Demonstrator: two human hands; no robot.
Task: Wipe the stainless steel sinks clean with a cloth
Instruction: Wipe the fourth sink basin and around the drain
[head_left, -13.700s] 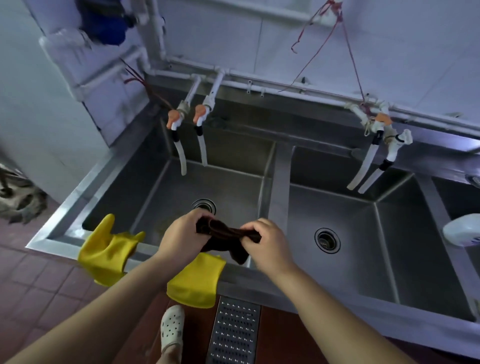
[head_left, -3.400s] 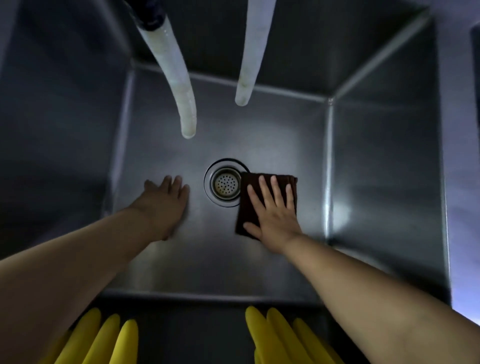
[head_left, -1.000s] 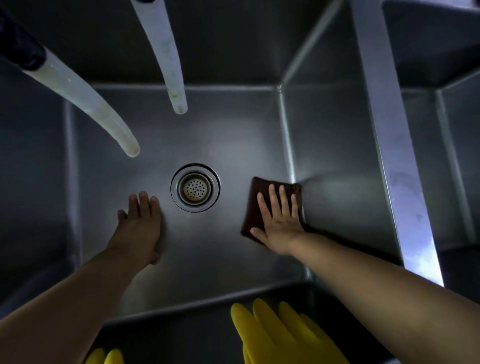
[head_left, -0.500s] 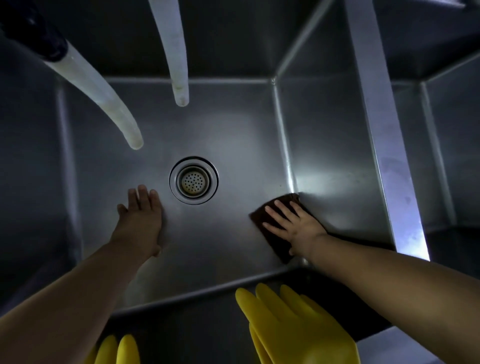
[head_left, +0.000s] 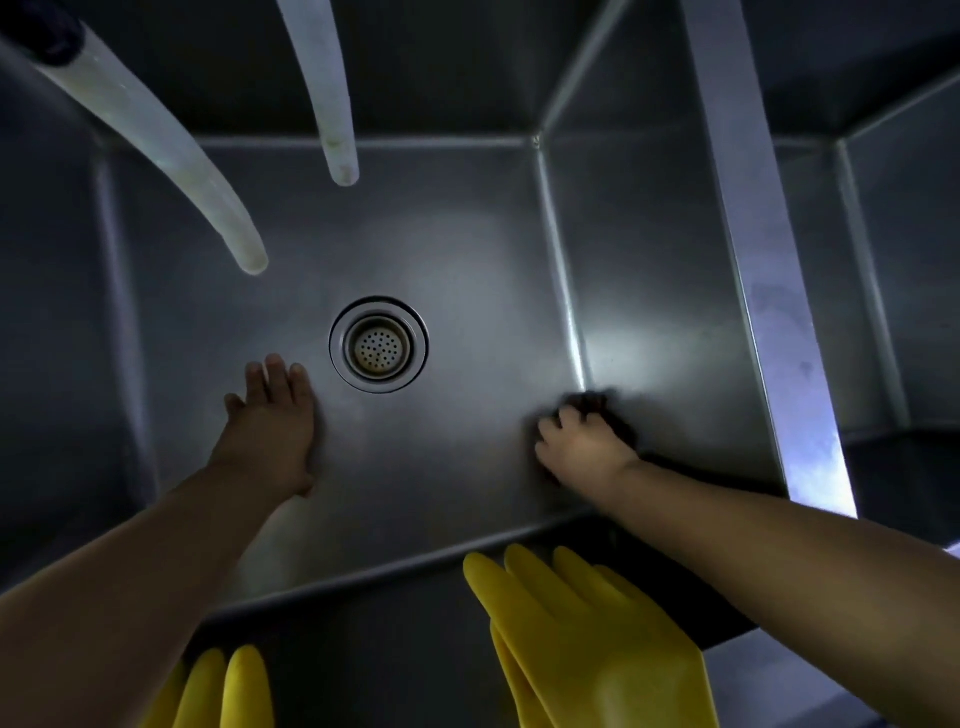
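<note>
Since half a second ago, the right hand (head_left: 584, 447) has bunched the cloth (head_left: 597, 408), fingers curled on it, in the sink's (head_left: 467, 260) near right corner. The left hand (head_left: 272, 421) stays flat, braced. Best pressed firmly along the seam. Two hoses (head_left: 156, 140), one drain (head_left: 379, 345), two yellow gloves (head_left: 587, 639).

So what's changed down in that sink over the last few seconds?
The right hand has slid the dark cloth from beside the drain across the sink floor to the right wall's foot, its fingers now bunched over it, though motion blur hides the grip. The left hand stays flat left of the drain; the yellow gloves still hang on the rim.
</note>
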